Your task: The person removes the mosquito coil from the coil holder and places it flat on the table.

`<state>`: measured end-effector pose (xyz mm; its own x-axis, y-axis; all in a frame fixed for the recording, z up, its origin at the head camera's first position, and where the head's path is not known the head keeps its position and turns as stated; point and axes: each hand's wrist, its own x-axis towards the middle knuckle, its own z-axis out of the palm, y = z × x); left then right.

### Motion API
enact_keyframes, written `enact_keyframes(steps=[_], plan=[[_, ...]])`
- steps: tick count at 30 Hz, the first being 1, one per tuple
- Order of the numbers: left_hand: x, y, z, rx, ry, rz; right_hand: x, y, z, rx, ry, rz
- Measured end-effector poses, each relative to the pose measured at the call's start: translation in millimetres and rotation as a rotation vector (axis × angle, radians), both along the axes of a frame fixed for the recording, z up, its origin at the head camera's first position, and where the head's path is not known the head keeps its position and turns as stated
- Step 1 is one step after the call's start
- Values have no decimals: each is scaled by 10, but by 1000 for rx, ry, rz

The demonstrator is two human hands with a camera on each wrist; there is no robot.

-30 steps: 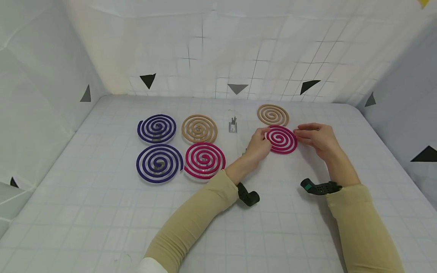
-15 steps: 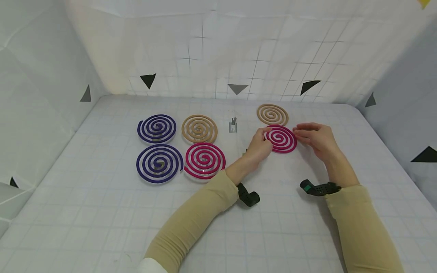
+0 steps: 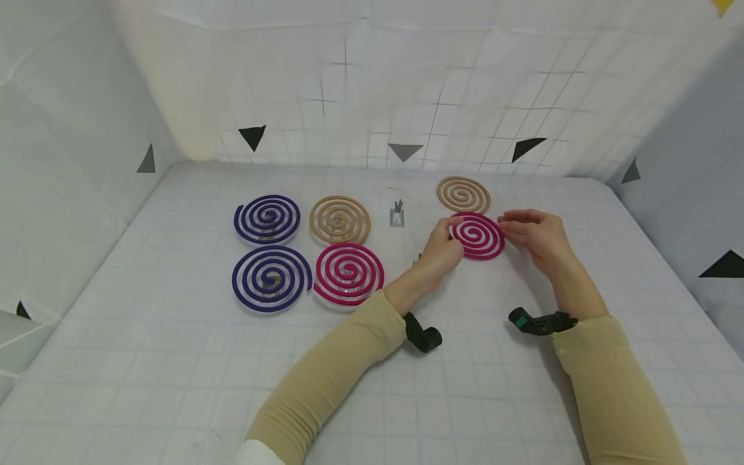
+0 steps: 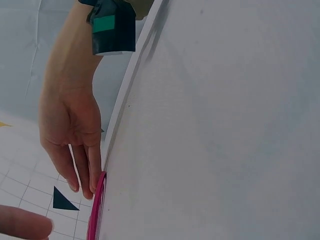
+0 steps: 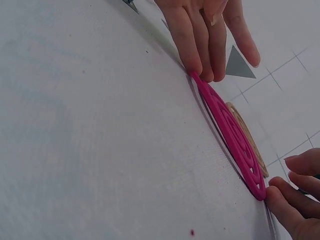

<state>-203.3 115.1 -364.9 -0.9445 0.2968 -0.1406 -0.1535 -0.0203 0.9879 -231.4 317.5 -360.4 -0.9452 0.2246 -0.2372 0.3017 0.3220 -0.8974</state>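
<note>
A pink mosquito coil (image 3: pixel 478 236) lies flat on the table between the two hands. My left hand (image 3: pixel 442 250) has its fingertips at the coil's left edge. In the right wrist view, several straight fingers of that hand (image 5: pixel 197 40) touch the pink coil's rim (image 5: pixel 227 127). At the opposite edge, my right hand (image 3: pixel 539 237) touches the coil with extended fingertips, its thumb side raised. Just behind the pink coil, a tan coil (image 3: pixel 463 194) lies against its far rim. The left wrist view shows the right hand (image 4: pixel 75 125) with nearly straight fingers.
At left, two dark blue coils (image 3: pixel 271 279), a second tan coil (image 3: pixel 340 219) and another pink coil (image 3: pixel 349 274) sit on small stands. A small metal stand (image 3: pixel 396 216) stands mid-table. White walls with black triangles surround the table.
The pink coil and the tan coil behind it have shifted very slightly away and to the left. My right hand has moved slightly left with them; the left hand has hardly moved.
</note>
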Motion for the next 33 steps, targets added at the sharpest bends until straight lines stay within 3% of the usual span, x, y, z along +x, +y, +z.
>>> enact_keyframes(steps=[10,15,22,30,33], plan=[[9,9,18,-7,5,10,1,12,7,-3,4,0],[5,23,49,-6,15,47,26,2,48,1,33,-27],[1,10,170,-3,63,86,80,-73,209,-108,167,-109],[-17,-146,362,-8,56,86,148,-213,328,-200,215,-51],[-19,-287,412,5,60,50,177,-278,387,-240,234,-34]])
